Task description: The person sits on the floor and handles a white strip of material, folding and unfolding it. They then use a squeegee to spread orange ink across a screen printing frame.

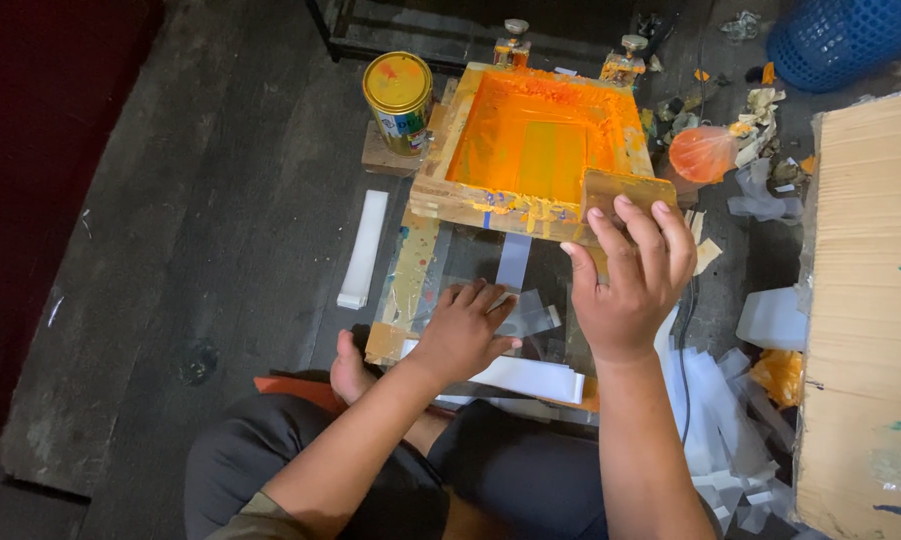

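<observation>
A white strip stack (363, 248) lay on the dark floor (201, 230) at left, near a yellow paint tin (399, 100). The left hand (463, 330) pressed flat, fingers spread, on a clear strip (527, 315) below the orange-inked printing frame (531, 140). The right hand (631, 275) closed around the squeegee (626, 190) at the frame's near edge. Holding the strip flat would probably keep the print straight.
</observation>
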